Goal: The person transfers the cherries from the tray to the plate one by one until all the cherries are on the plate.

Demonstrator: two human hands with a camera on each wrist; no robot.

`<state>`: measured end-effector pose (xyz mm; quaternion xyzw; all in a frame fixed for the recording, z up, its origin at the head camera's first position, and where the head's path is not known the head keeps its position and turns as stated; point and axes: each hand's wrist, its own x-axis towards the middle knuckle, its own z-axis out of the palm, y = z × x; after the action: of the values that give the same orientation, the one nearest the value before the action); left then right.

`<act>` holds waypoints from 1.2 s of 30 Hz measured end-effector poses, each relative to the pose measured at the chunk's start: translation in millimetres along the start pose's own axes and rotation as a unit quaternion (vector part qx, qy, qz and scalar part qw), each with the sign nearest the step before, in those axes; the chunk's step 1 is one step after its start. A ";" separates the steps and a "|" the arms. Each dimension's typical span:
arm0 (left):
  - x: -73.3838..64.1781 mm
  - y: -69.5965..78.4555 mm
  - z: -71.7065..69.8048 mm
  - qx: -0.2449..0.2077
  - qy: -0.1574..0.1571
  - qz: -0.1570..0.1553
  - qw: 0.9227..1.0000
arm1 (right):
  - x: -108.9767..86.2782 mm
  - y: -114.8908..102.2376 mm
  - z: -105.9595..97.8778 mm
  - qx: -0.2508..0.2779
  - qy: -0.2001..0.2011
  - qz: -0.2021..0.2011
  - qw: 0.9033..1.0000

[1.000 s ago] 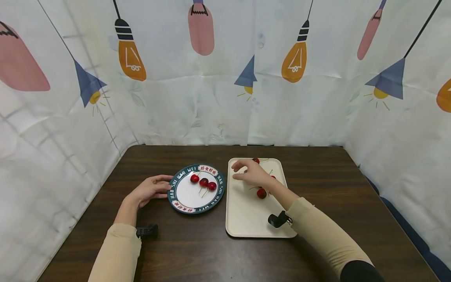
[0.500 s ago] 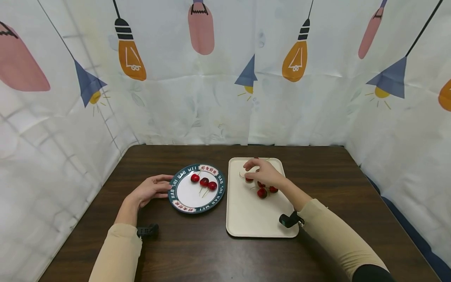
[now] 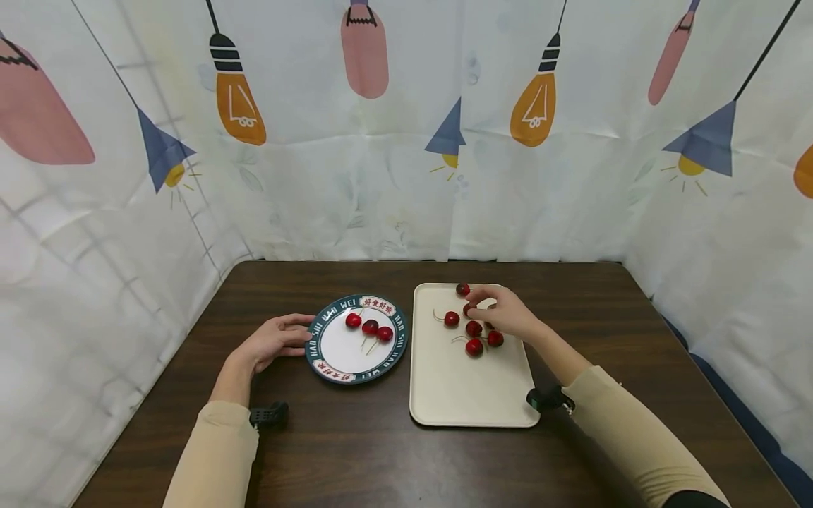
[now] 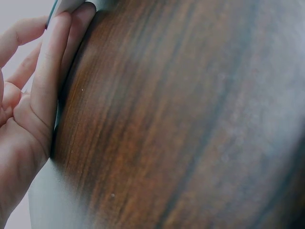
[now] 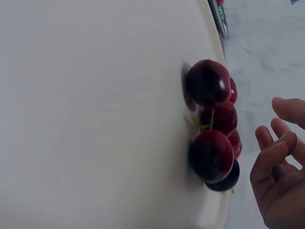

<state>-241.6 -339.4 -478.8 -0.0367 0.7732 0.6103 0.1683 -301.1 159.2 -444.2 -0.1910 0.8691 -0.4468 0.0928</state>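
Observation:
My left hand (image 3: 273, 344) holds the rim of a round plate (image 3: 343, 377) with a dark green lettered border. In the left wrist view, fingers (image 4: 47, 71) lie at the plate's edge. Three red cherries with stems, one a cherry (image 3: 370, 327) in the middle, sit on the plate. On a cream rectangular tray (image 3: 466, 398) lie several more cherries (image 3: 474, 347). My right hand (image 3: 504, 312) hovers over the tray's far right part, thumb and forefinger apart near a partly hidden cherry (image 3: 468, 310). The right wrist view shows nothing between the fingers.
Plate and tray stand side by side on a dark wood-grain table (image 3: 356, 451). A white curtain (image 3: 394, 190) printed with lamps and bulbs hangs behind the table and along its sides. Each wrist carries a black camera band.
My right hand has moved to the right across the tray, and more cherries show to its left. The left hand and plate have stayed in place.

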 end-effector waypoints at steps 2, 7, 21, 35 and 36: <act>0.1 -0.1 -0.2 0.001 0.000 0.001 1.000 | -3.6 3.4 -3.2 0.002 0.006 0.006 1.000; -0.5 -0.4 -0.5 0.001 -0.002 0.002 1.000 | -12.2 11.1 -9.4 0.012 0.013 0.023 1.000; -0.7 -0.3 -0.1 0.005 -0.002 0.006 1.000 | -23.2 32.9 -17.2 -0.034 0.056 0.047 0.997; -2.1 0.9 3.0 0.006 -0.001 0.005 1.000 | -20.1 37.9 -15.4 -0.035 0.018 0.066 0.997; -2.0 0.9 2.7 0.006 -0.001 0.004 1.000 | -20.0 37.8 -15.2 -0.036 0.015 0.065 0.997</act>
<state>-239.4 -336.9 -477.9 -0.0321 0.7766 0.6068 0.1662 -297.4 198.8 -466.1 -0.1306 0.8963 -0.4114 0.1016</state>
